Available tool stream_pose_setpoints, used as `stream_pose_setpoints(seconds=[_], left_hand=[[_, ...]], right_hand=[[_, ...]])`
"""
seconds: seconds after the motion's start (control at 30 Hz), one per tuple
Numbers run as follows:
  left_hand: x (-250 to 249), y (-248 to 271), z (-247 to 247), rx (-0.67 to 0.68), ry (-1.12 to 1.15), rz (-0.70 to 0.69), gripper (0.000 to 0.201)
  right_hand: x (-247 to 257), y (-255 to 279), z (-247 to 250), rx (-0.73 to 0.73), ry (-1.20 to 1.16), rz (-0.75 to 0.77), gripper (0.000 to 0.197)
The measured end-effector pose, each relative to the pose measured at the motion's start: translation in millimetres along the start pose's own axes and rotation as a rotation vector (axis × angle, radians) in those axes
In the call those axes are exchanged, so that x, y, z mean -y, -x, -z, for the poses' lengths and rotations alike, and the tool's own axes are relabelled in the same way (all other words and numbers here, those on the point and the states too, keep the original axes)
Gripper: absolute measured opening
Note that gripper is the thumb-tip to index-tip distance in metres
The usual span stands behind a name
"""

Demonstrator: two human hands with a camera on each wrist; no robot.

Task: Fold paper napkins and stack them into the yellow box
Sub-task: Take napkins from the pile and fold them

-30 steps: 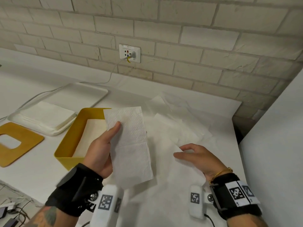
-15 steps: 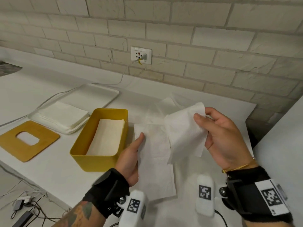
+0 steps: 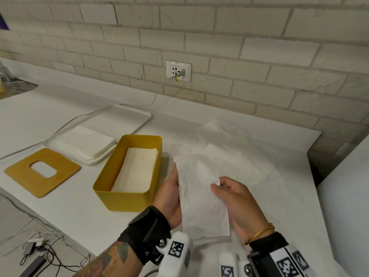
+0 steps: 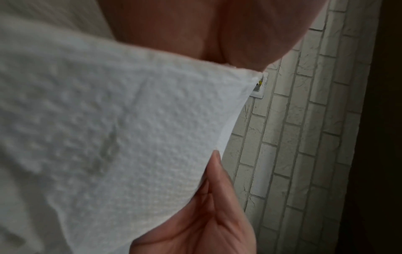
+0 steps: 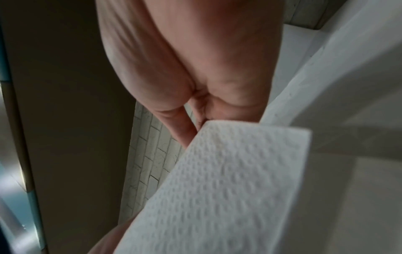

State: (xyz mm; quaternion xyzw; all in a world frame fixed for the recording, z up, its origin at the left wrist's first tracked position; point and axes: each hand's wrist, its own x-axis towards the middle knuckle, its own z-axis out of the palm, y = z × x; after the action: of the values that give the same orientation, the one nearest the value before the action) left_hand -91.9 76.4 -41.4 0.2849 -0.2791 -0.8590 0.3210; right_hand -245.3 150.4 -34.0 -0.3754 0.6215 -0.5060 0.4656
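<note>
A white paper napkin (image 3: 201, 196) is held upright above the counter between both hands. My left hand (image 3: 174, 181) grips its left edge, thumb in front and fingers hidden behind the paper. My right hand (image 3: 217, 185) pinches the right edge near the top. The left wrist view shows the napkin (image 4: 130, 137) filling the frame, with the thumb (image 4: 217, 197) below it. In the right wrist view the napkin (image 5: 228, 189) hangs under the curled fingers (image 5: 185, 134). The yellow box (image 3: 103, 186) stands just left of my hands, with folded napkins (image 3: 137, 172) inside.
Several loose napkins (image 3: 235, 156) lie spread on the counter behind my hands. A white tray (image 3: 127, 118) with a napkin stack (image 3: 83, 142) sits at the back left. A wooden lid (image 3: 22, 172) lies left of the box. A cable runs from the wall socket (image 3: 178, 70).
My right hand lifted a napkin from the counter and brought it down against the one in my left hand. Both hands now hold the paper together, low and right of the box.
</note>
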Motion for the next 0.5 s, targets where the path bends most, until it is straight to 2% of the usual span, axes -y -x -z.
stream_pose_setpoints(seconds=[0.2,0.33,0.43,0.5], left_hand=[[1.3,1.7,-1.0,-0.035,-0.009,-0.020,0.083],[0.5,6.4,-2.3,-0.062,-0.086,-0.005,0.054],[0.4,7.8,-3.5,-0.090,-0.120,-0.013,0.046],[-1.1,8.6,-5.8,-0.102,-0.121,-0.021,0.044]], right_hand=[[-2.1,-1.3,-1.1,-0.025,0.047,-0.035,0.015],[-1.3,-0.1,-3.5,-0.023,0.022,-0.051,0.013],[0.4,1.0,-3.9,-0.009,-0.007,-0.041,0.010],[0.8,2.3,-3.7,0.009,-0.017,-0.034,0.014]])
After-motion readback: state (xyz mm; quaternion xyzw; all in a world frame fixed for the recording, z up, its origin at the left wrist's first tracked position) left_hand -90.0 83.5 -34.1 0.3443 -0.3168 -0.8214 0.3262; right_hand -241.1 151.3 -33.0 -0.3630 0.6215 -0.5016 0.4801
